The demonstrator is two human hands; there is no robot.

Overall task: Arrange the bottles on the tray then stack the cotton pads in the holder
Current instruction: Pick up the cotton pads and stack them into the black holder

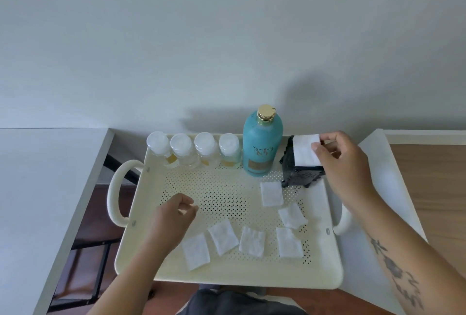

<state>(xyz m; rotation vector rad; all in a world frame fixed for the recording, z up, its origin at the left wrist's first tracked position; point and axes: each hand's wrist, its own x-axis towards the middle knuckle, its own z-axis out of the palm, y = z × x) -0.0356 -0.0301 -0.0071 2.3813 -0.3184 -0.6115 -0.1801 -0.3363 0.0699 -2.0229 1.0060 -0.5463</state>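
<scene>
A cream perforated tray (227,272) holds several small clear bottles (191,149) with white caps in a row along its far edge. A tall teal bottle (262,143) with a gold cap stands to their right. At the far right corner sits a black holder (300,176). My right hand (340,163) pinches a white cotton pad (305,151) over the holder's top. Several loose cotton pads (223,236) lie across the tray's near half. My left hand (176,211) hovers over the tray's left middle, fingers curled with nothing in them.
The tray has looped handles, the left handle (116,191) and the right handle (343,221). It rests between a grey-white table (37,188) at the left and a white surface (378,153) at the right. A pale wall rises behind. Dark floor shows below.
</scene>
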